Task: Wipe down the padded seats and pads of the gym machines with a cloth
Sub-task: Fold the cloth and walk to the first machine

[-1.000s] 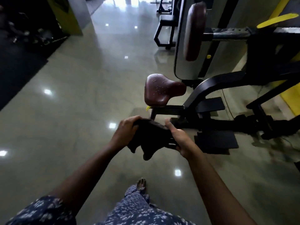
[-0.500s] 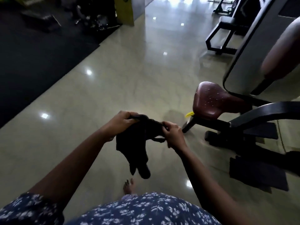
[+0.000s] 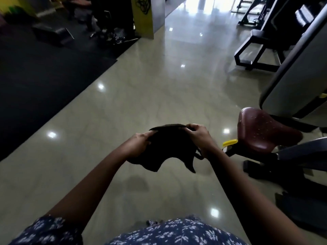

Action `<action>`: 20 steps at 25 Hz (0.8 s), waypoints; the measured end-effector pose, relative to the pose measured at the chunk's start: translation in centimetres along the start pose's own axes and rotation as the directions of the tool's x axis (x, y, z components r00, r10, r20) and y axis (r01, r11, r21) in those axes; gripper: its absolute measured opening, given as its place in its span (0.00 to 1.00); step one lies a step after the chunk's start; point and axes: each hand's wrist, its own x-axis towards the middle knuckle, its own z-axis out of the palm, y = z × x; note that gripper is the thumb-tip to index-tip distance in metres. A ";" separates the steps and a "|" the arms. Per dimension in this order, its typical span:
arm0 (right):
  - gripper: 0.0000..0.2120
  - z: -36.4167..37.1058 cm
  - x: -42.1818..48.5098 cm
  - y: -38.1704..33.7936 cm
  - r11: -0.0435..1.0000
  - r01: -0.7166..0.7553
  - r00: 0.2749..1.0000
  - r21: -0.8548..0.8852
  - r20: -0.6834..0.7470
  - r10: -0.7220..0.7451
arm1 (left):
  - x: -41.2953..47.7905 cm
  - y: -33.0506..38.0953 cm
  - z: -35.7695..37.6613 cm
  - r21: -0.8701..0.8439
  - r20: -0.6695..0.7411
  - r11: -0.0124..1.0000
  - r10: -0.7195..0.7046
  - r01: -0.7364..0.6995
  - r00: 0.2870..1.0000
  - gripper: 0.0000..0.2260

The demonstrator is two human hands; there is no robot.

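A dark cloth (image 3: 169, 147) hangs stretched between both hands above the shiny floor. My left hand (image 3: 139, 145) grips its left edge and my right hand (image 3: 199, 137) grips its right edge. To the right stands a maroon padded seat (image 3: 260, 131) on a black machine frame (image 3: 292, 156), speckled with small light dots. The seat is apart from the cloth, about a hand's width from my right hand. A yellow adjustment lever (image 3: 230, 142) sticks out under the seat's front.
A grey machine shroud (image 3: 297, 82) rises behind the seat. A black bench (image 3: 261, 48) stands further back on the right. Black rubber matting (image 3: 44, 71) with dark equipment covers the left. A yellow pillar (image 3: 143, 16) stands at the back. Polished tile floor (image 3: 159, 89) runs down the middle.
The view has swung left, so the maroon seat has shifted to the right edge. Both hands have pulled the cloth wider apart and raised its top edge flat.
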 end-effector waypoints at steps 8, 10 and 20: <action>0.09 3.1 8.2 -1.5 0.941 0.209 0.976 -0.267 0.118 -0.183 | 10.7 -0.4 -1.8 -0.972 0.231 -0.026 -0.302 0.234 0.925 0.30; 0.12 3.5 10.9 -2.1 0.890 0.251 0.963 -0.381 0.196 -0.187 | 13.7 -0.6 -2.7 -0.958 0.268 -0.199 -0.356 0.207 0.895 0.31; 0.26 0.5 23.1 -5.2 0.868 0.348 0.924 -0.355 -0.029 -0.382 | 24.8 -4.0 -8.6 -0.703 0.066 0.680 -0.228 0.207 0.971 0.17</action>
